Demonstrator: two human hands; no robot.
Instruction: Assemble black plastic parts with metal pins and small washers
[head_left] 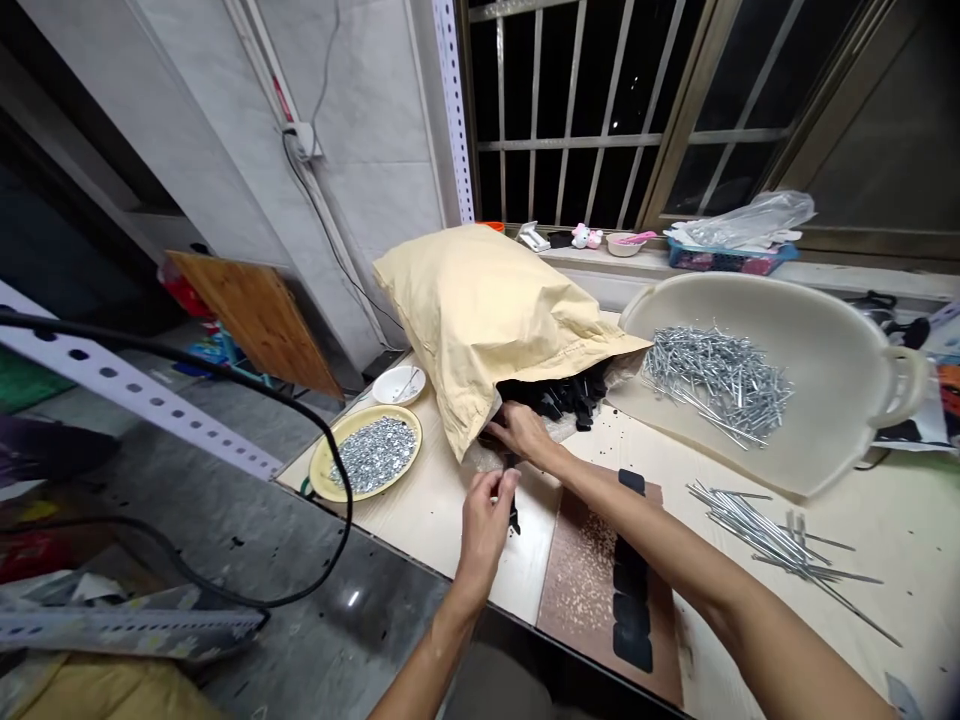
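A large yellowish sack [487, 310] lies on its side on the table, its mouth facing me. Loose black plastic pieces [574, 398] show inside the opening. My right hand [521, 432] reaches into the left corner of that mouth; its fingertips are hidden. Just below, my left hand [487, 520] has thumb and fingers pinched together at a small black plastic piece [514, 518], which sticks out past the fingertips. Clear plastic lining [486, 458] shows at the sack's edge. Under my right forearm, a brown board [570, 600] carries a row of flat black pads [632, 645].
To the left are a yellow dish of small metal parts [375, 455] and a white bowl [399, 385]. At right, a big pale basin [825, 350] holds metal pins [720, 380]; longer rods [787, 540] lie before it. A black cable [346, 480] loops at left.
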